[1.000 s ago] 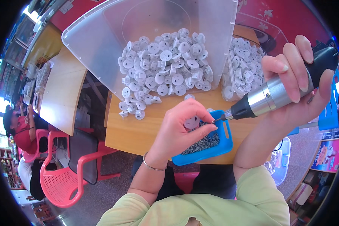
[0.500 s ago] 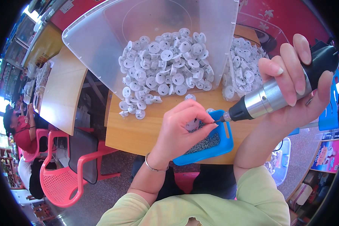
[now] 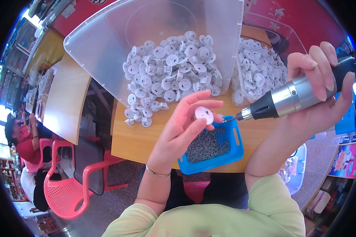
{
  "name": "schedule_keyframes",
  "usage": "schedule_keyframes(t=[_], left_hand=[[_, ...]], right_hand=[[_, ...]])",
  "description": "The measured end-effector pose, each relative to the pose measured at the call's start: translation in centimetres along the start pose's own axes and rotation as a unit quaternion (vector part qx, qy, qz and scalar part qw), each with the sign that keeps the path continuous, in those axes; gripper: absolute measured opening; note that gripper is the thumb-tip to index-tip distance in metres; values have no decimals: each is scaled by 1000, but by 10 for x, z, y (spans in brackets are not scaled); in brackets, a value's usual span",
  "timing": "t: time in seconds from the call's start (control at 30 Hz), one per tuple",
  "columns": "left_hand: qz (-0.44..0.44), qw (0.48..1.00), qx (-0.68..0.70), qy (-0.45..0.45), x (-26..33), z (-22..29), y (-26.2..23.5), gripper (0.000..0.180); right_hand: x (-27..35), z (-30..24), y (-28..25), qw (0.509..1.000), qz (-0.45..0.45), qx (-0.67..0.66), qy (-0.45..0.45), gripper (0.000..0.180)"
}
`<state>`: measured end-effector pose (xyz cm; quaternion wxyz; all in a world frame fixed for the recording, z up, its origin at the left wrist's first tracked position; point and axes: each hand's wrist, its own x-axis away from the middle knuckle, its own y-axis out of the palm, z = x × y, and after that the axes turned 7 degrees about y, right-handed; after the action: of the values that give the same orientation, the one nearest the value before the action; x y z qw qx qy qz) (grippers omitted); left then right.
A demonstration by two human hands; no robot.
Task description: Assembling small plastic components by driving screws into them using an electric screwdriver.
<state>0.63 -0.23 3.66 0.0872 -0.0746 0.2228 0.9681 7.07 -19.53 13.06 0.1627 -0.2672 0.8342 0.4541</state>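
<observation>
A small round white plastic disc (image 3: 203, 115) sits pinched in the fingers (image 3: 194, 103) of the left hand (image 3: 180, 130), just above the wooden desk (image 3: 138, 138) and the blue plastic tray of dark screws (image 3: 209, 148). Behind it a heap of like white discs (image 3: 172, 75) spills from a tilted clear plastic bin (image 3: 106, 51). To the right, the right hand (image 3: 324, 98) wraps its fingers tightly around a black and silver electric screwdriver (image 3: 292, 96), its tip almost at the disc.

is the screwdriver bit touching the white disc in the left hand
Cannot tell. In the head view the bit ends right beside the disc, but fingers of the left hand hide the meeting point.
</observation>
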Motion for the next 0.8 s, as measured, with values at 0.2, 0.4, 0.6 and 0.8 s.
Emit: schedule_keyframes(t=[0.2, 0.4, 0.6, 0.8], left_hand=[[-23, 998, 66, -9, -2, -15, -11, 44], [-23, 994, 101, 19, -2, -17, -9, 42], [3, 961, 267, -71, -4, -14, -8, 41], [-4, 962, 263, -70, -2, -13, -10, 39]], right_hand=[[1, -2, 0, 999, 16, -18, -28, 29], [2, -5, 0, 1000, 7, -20, -23, 30], [2, -3, 1, 999, 15, -17, -28, 30], [-1, 16, 16, 997, -30, -71, -23, 30]])
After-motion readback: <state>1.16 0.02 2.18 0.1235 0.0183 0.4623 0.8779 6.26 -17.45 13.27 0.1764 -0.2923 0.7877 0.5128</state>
